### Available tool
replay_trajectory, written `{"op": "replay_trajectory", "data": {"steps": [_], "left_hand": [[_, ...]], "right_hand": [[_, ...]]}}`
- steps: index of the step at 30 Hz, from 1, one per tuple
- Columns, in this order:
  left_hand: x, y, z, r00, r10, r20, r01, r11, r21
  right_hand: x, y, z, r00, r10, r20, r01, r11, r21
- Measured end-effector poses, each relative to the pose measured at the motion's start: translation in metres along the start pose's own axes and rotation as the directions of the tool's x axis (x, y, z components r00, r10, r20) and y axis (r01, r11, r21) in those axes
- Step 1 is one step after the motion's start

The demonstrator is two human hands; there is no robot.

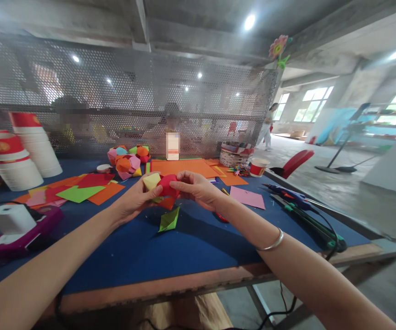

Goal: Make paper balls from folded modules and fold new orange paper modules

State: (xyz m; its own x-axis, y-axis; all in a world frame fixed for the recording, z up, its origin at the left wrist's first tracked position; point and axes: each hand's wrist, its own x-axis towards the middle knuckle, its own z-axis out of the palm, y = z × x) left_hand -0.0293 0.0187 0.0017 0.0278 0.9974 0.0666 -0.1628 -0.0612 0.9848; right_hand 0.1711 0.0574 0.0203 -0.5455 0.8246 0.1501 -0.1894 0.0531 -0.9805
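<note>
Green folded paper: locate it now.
In the head view, slightly left of centre, the green folded paper lies on the blue table, below the held red paper.

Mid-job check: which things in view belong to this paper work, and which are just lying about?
Likely in the job: held folded paper, green folded piece, paper sheets, paper balls, perhaps blue tool.
Likely apart from it: paper cups, basket, flower.

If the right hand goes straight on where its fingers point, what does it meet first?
The red paper, which the right hand's fingers touch. Beyond it, roughly in line, are the yellow paper and left hand, though depth is unclear.
</note>
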Motion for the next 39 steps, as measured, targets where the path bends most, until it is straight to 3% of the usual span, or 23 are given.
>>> {"op": "replay_trajectory", "data": {"steps": [5, 18, 22, 31, 39], "left_hand": [[0.002, -0.002, -0.005, 0.998, 0.006, 0.055, -0.005, 1.0, -0.008], [0.003, -0.002, -0.011, 0.994, 0.006, 0.106, -0.009, 1.0, 0.026], [0.003, -0.001, -0.007, 0.997, -0.008, 0.077, 0.007, 1.0, 0.012], [0.0, 0.003, -0.001, 0.998, -0.045, 0.039, 0.046, 0.999, -0.023], [-0.002, 0.004, 0.003, 0.999, -0.054, 0.008, 0.054, 0.998, -0.011]], "right_hand": [[0.004, 0.003, -0.004, 0.999, -0.012, 0.045, 0.011, 0.999, 0.031], [0.005, 0.002, -0.004, 1.0, 0.004, -0.024, -0.004, 1.0, 0.013], [0.003, 0.001, -0.004, 0.998, 0.034, -0.055, -0.033, 0.999, 0.023], [0.006, 0.008, -0.006, 1.0, 0.012, 0.001, -0.012, 0.999, 0.039], [0.006, 0.009, -0.003, 0.999, -0.025, -0.042, 0.025, 1.0, -0.002]]}}
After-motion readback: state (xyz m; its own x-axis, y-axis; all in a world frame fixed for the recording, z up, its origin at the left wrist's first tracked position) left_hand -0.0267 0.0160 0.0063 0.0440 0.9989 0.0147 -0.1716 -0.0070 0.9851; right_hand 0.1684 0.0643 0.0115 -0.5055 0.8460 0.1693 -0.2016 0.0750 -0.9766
